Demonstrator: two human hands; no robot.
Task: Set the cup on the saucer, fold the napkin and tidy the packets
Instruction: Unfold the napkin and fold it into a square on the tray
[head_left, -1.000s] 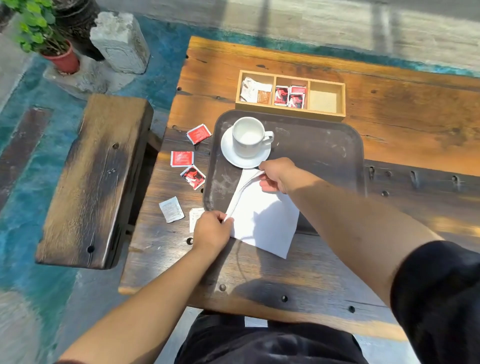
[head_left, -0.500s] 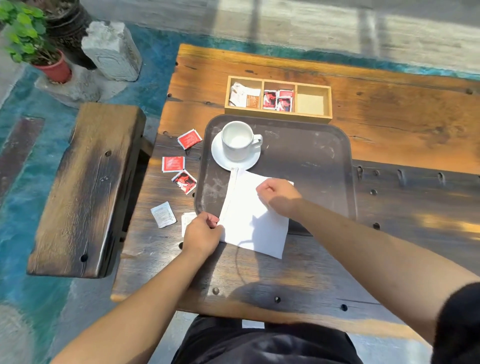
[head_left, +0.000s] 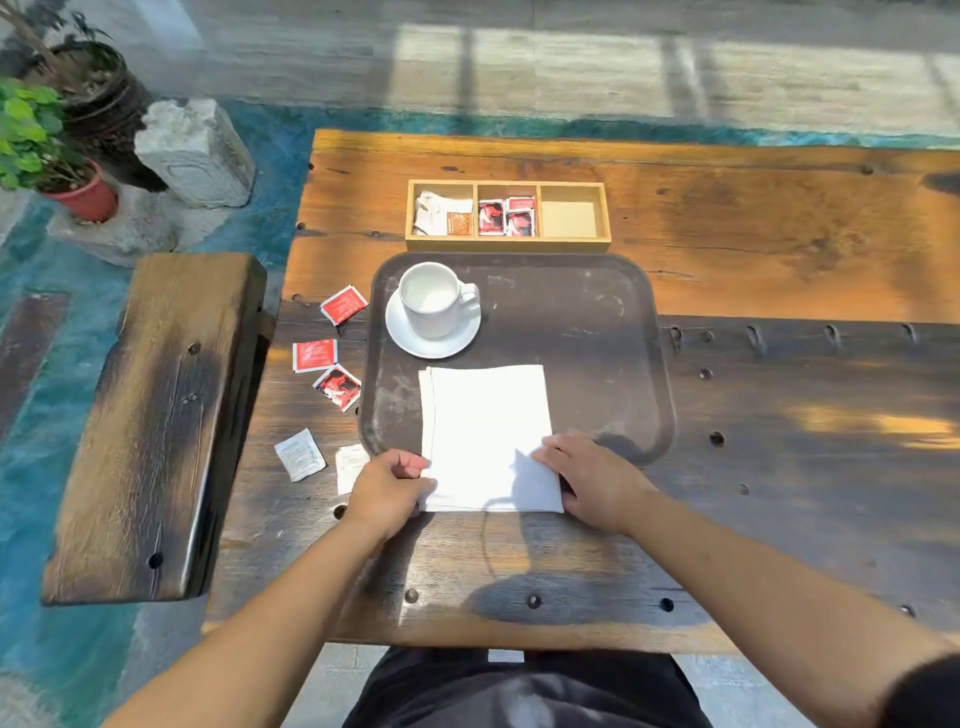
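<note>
A white cup (head_left: 434, 298) stands upright on a white saucer (head_left: 415, 343) at the far left of a dark tray (head_left: 597, 332). A folded white napkin (head_left: 485, 431) lies across the tray's near edge. My left hand (head_left: 387, 491) pinches its near left corner, and my right hand (head_left: 589, 475) presses down on its near right corner. Three red packets (head_left: 314, 355) and two white packets (head_left: 300, 454) lie loose on the table left of the tray. A wooden box (head_left: 571, 241) behind the tray holds white packets on the left, red ones in the middle, and an empty right compartment.
The wooden table (head_left: 779, 218) stretches to the right. A dark wooden bench (head_left: 150, 421) stands along its left side. A stone block (head_left: 195, 153) and potted plants (head_left: 47, 156) sit on the ground at the far left.
The napkin has been folded over and squared up flat. My right hand came from the napkin's far edge by the saucer down to its near right corner. My left hand stayed at the near left corner.
</note>
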